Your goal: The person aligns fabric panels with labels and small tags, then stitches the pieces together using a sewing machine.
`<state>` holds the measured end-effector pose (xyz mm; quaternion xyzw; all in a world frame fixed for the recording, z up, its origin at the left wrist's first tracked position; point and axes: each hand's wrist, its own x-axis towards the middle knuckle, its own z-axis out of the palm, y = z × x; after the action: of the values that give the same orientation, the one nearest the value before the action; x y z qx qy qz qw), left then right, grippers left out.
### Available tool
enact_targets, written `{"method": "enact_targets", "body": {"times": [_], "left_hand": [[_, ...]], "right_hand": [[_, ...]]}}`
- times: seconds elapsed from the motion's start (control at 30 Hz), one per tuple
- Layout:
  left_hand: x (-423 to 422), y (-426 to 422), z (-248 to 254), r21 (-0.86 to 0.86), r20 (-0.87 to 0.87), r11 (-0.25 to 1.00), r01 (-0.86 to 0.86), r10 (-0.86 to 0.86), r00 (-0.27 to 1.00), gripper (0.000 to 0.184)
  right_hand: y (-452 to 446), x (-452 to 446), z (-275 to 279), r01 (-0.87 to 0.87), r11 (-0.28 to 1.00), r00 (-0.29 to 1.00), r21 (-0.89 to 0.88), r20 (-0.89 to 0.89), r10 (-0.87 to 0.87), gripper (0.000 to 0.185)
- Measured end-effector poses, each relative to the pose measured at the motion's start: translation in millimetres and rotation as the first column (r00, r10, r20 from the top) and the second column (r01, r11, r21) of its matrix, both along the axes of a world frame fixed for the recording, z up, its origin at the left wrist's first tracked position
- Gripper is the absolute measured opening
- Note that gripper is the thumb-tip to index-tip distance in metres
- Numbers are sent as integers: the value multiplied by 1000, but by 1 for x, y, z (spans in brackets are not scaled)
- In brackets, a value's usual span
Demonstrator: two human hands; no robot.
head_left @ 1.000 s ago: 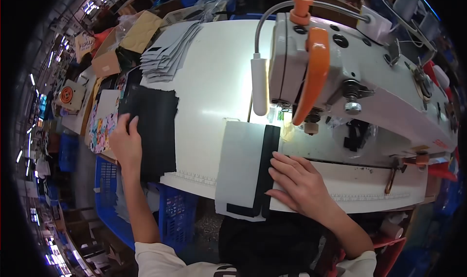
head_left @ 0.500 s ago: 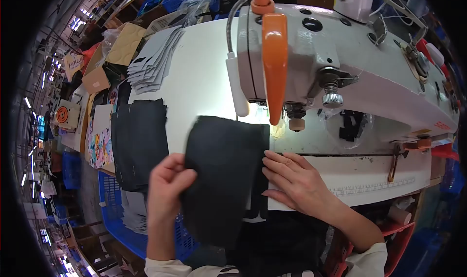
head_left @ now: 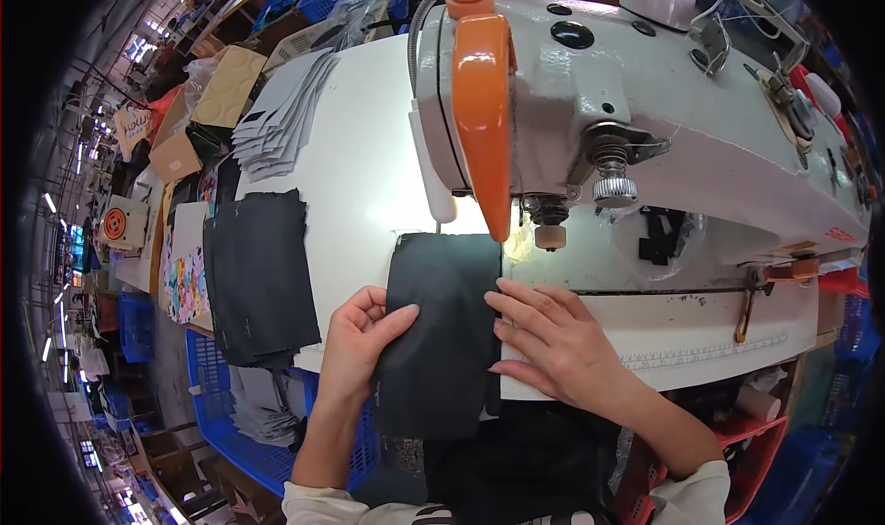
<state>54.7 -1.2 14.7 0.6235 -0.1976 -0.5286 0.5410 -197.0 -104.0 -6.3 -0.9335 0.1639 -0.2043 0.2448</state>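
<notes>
A dark fabric panel (head_left: 438,341) lies on the white sewing table, its far edge close to the sewing machine (head_left: 553,101) and its near end hanging past the table's front edge. My left hand (head_left: 361,341) pinches the panel's left side, thumb on top and fingers curled beneath. Along the right edge, my right hand (head_left: 553,345) lies flat with its fingers stretched out, fingertips touching the cloth. The machine's orange lever (head_left: 482,129) reaches down just beyond the panel's far right corner.
Dark panels are stacked (head_left: 260,281) at the left, with grey pieces (head_left: 281,110) behind them. A blue basket (head_left: 207,387) holding grey pieces stands below the table's left side. A ruler strip (head_left: 710,354) runs along the front right edge. A red bin (head_left: 761,465) sits below right.
My left hand has moved right and slightly up, bringing the panel's left side in; the panel now lies straighter and narrower. My right hand has hardly moved. The whole view has shifted slightly.
</notes>
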Motion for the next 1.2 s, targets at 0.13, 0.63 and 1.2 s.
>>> {"method": "enact_targets", "body": {"times": [0.13,0.63,1.2], "left_hand": [[3,-1,4,53,-106,998,-26,31,994,16],[-17,-12,24,459,772,882,103,-454,446,26],[-22,-105,-5,119,939,842,526,-267,215,17]], "right_hand": [[1,0,-1,0,1000,1000,11,8,0,39],[0,-1,-2,-7,998,1000,69,-5,7,31],[-1,2,0,-15,997,1000,76,-5,15,30]]}}
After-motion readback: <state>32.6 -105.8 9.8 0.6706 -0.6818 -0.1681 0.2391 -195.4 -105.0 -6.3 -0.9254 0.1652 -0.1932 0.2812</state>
